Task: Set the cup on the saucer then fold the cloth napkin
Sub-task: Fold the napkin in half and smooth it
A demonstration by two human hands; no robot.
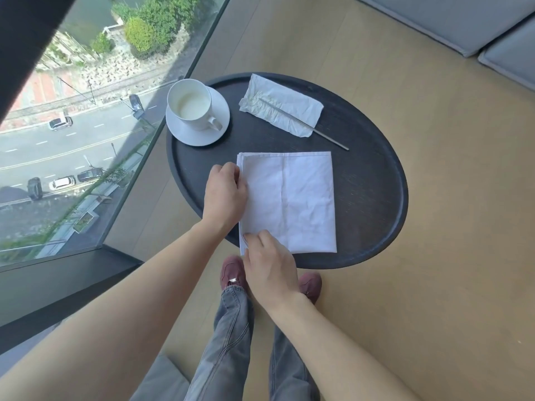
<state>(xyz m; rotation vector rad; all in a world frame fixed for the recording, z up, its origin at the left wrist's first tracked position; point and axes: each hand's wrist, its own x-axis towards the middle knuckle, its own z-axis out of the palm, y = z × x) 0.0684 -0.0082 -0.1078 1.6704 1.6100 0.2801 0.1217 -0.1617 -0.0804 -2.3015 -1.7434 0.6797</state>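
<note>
- Fingers of the right hand point(270, 270) are curling down onto the cloth napkin's point(289, 202) near left corner, pinching its layered edge at about 7 o'clock on the table point(373, 198).
- Left hand point(224, 192) is lying half closed along the napkin's left edge at 9 o'clock, fingertips gripping the stacked layers there.
- Cloth napkin is lying flat as a white, creased, near-square fold, a crease running down its middle, on the near half of the round dark table.
- Cup point(192, 104) is standing upright on the white saucer point(220, 111) at 11 o'clock, handle pointing toward the near right, pale liquid showing inside.
- Crumpled paper tissue point(292, 107) is lying at 1 o'clock under a thin metal rod point(327, 136).
</note>
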